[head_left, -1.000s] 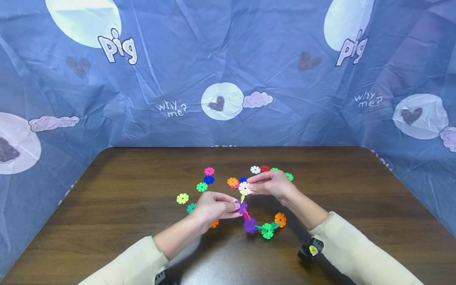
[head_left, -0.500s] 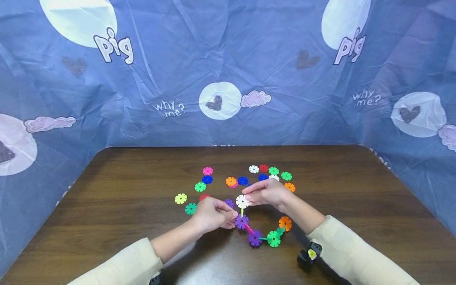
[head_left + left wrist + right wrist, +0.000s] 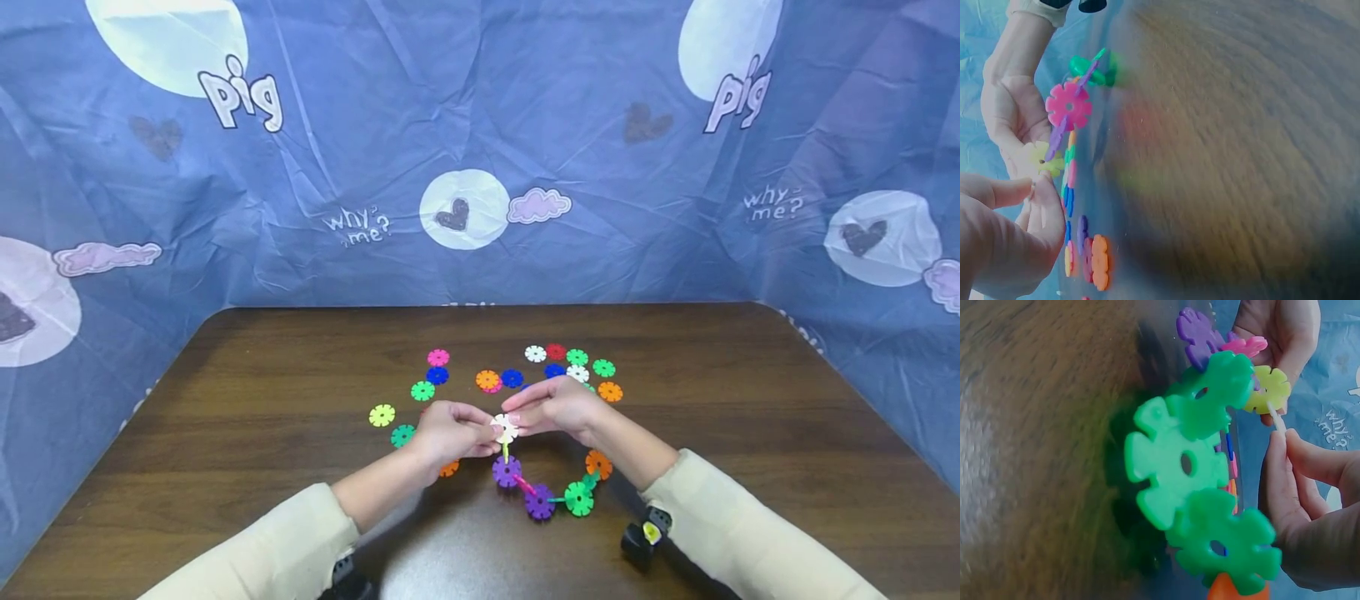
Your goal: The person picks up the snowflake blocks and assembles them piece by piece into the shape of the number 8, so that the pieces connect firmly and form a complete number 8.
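A chain of slotted plastic snowflake discs hangs between and below my hands, curving round to the right. At its top end is a white disc (image 3: 505,428). My left hand (image 3: 448,429) pinches that disc's left edge, and my right hand (image 3: 558,411) pinches its right edge. Below it come a yellow disc (image 3: 1269,389), a purple disc (image 3: 506,472), a pink disc (image 3: 1069,106) and another purple disc (image 3: 540,502). Green discs (image 3: 1175,464) follow, then an orange disc (image 3: 598,464) at the far end. Fingers partly cover the white disc.
Loose discs lie on the brown wooden table (image 3: 285,358) behind my hands. A yellow-green disc (image 3: 382,415) and a pink disc (image 3: 438,357) are at the left, an orange disc (image 3: 611,392) at the right. A patterned blue cloth (image 3: 360,150) hangs behind the table.
My left hand has let go of the upper purple disc and now pinches the white one. The chain has come down nearer the table, while my right hand keeps hold of the white disc.
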The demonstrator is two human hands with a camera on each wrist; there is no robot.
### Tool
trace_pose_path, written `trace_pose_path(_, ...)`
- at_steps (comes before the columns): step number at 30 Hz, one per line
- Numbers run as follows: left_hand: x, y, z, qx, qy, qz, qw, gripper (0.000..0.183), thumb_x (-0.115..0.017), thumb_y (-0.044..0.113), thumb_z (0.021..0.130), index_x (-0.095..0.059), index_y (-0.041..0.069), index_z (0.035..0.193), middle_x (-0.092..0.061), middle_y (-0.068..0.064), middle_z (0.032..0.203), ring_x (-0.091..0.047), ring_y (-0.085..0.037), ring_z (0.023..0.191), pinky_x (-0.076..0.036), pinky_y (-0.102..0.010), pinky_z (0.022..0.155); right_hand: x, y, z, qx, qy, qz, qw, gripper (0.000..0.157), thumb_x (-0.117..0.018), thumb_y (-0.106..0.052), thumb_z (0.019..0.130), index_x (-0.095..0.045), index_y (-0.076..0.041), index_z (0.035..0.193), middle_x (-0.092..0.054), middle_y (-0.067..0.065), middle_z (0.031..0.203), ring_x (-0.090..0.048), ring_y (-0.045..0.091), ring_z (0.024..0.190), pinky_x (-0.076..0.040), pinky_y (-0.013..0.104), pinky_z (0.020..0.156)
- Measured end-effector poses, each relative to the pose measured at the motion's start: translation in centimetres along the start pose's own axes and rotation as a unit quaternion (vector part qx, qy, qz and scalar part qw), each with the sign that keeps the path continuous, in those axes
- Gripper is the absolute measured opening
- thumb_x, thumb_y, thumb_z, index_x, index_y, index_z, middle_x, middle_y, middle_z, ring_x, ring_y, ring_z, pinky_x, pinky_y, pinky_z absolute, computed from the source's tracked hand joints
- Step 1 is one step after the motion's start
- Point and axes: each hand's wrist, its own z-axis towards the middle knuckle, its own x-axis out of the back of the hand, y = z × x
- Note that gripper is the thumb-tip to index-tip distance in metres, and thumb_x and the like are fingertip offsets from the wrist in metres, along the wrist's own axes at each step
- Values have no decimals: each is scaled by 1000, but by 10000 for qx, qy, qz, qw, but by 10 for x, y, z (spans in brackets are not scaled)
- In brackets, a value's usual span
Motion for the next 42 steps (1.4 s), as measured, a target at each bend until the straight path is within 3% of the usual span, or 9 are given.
trace_pose_path(8, -3, -2, -1, -28, 192, -123, 9997, 14, -67, -7, 82, -66, -13, 95, -70, -12, 75, -64, -9, 58, -60, -27, 66, 5, 3, -3, 70, -146, -70, 9998, 35, -64, 0, 88, -58, 15, 119, -75, 7, 91, -69, 11, 78, -59, 33, 82)
trace_pose_path(12, -2, -4, -2, -54, 311, -168, 9994, 14, -68, -7, 81, -66, -13, 94, -71, -12, 76, -64, -10, 58, -60, -27, 66, 16, 2, -8, 162, -169, -185, 9996, 37, -64, -2, 89, -57, 16, 121, -74, 16, 99, -71, 13, 82, -59, 35, 84)
trace_pose_path(17, -1, -4, -3, -19, 407, -186, 9990, 14, -69, -7, 80, -66, -12, 93, -71, -13, 78, -64, -11, 60, -60, -28, 67, 39, 2, -14, 369, 128, -564, 9976, 38, -66, -4, 88, -57, 17, 119, -71, 23, 107, -72, 17, 87, -58, 39, 85)
trace_pose_path(20, -1, -4, -4, -6, 403, -188, 9990, 15, -70, -7, 80, -67, -12, 93, -71, -14, 79, -65, -11, 60, -60, -28, 67, 56, 3, -16, 470, 547, -983, 9925, 37, -67, -5, 88, -59, 16, 117, -70, 25, 107, -72, 16, 85, -58, 41, 84)
trace_pose_path(24, -1, -5, -4, -11, 411, -209, 9989, 15, -70, -7, 80, -67, -12, 94, -72, -14, 79, -65, -11, 60, -60, -28, 67, 80, 3, -17, 494, 1368, -1922, 9705, 33, -70, -9, 86, -64, 11, 113, -73, 20, 100, -70, 11, 77, -60, 35, 76)
trace_pose_path(28, -1, -5, -4, 12, 438, -206, 9988, 15, -70, -7, 80, -67, -12, 93, -72, -15, 79, -65, -11, 60, -60, -28, 67, 101, 6, -17, 427, 2013, -3179, 9255, 30, -74, -15, 83, -70, 4, 107, -75, 16, 94, -67, 11, 74, -56, 27, 67)
trace_pose_path(32, -1, -6, -4, 18, 446, -199, 9988, 16, -71, -7, 79, -67, -13, 93, -72, -14, 79, -65, -11, 61, -60, -28, 67, 112, 13, -14, 335, 2135, -4098, 8862, 30, -79, -18, 77, -72, 0, 100, -74, 13, 91, -66, 14, 73, -50, 26, 65)
trace_pose_path(38, -2, -6, -4, 3, 428, -235, 9988, 16, -71, -8, 79, -67, -13, 94, -72, -13, 78, -66, -11, 61, -61, -29, 67, 109, 21, -8, 256, 2140, -4368, 8734, 26, -86, -17, 69, -74, -2, 87, -66, 3, 73, -56, 10, 63, -44, 22, 59)
trace_pose_path(42, -1, -6, -4, 29, 426, -258, 9988, 16, -70, -8, 79, -67, -13, 93, -72, -13, 78, -66, -11, 61, -61, -28, 67, 106, 19, -7, 197, 2083, -4323, 8771, 24, -86, -16, 69, -71, -3, 82, -65, 3, 69, -55, 11, 63, -42, 23, 59)
